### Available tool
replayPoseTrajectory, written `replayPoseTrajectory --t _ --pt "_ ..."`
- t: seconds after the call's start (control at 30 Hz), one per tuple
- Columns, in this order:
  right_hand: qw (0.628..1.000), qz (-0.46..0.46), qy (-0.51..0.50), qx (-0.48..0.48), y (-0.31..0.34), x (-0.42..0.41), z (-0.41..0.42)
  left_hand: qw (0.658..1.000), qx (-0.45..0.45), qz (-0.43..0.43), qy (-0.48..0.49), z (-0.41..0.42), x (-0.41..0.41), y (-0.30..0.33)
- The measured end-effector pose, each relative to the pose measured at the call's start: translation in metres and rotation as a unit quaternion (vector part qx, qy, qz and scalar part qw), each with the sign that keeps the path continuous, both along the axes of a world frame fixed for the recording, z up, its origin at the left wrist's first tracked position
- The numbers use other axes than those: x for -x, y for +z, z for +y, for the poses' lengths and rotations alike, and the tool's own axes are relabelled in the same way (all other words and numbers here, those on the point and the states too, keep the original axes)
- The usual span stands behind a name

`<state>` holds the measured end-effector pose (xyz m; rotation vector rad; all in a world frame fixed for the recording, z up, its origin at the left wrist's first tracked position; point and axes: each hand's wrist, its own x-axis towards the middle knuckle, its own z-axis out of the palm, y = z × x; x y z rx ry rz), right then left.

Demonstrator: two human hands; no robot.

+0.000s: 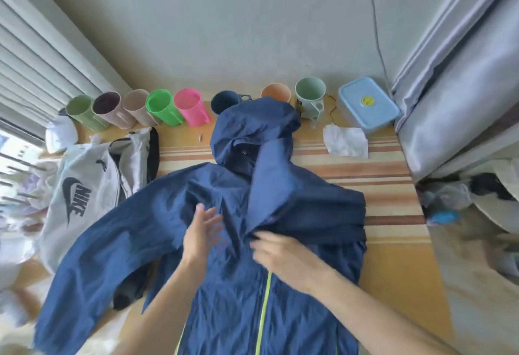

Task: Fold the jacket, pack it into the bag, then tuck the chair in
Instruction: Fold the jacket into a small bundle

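Note:
A navy hooded jacket (230,293) with a lime zipper lies front up on the table, hood toward the wall. Its right sleeve is folded across the chest, and its left sleeve stretches out to the lower left. My left hand (200,234) hovers flat over the chest with its fingers apart. My right hand (283,256) rests on the jacket at the cuff of the folded sleeve; whether it pinches the fabric is unclear. A grey bag with a dark logo (92,186) lies unzipped at the left, partly under the outstretched sleeve. No chair shows.
Several coloured cups (160,107) line the wall side of the striped table (393,186). A light blue lidded box (368,104) and a crumpled tissue (345,141) sit at the back right. Grey curtain and clutter at the right, blinds at the left.

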<state>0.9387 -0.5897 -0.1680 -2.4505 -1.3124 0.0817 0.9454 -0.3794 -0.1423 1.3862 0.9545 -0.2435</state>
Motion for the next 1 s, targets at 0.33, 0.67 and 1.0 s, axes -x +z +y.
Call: replayPoseTrajectory --t 0.33,0.67,1.0 --pt "0.921 0.0 -0.388 -0.042 -0.03 0.003 -0.07 0.959 -0.257 -0.003 -0.117 0.001 -0.019 -0.03" --pt "0.831 0.149 -0.524 0.111 -0.035 -0.076 -0.103 0.978 -0.176 -0.024 0.108 0.067 -0.021 -0.038" --pt "0.919 0.105 -0.313 0.216 -0.056 -0.033 0.035 0.844 -0.533 0.007 -0.058 0.184 0.046 0.031"
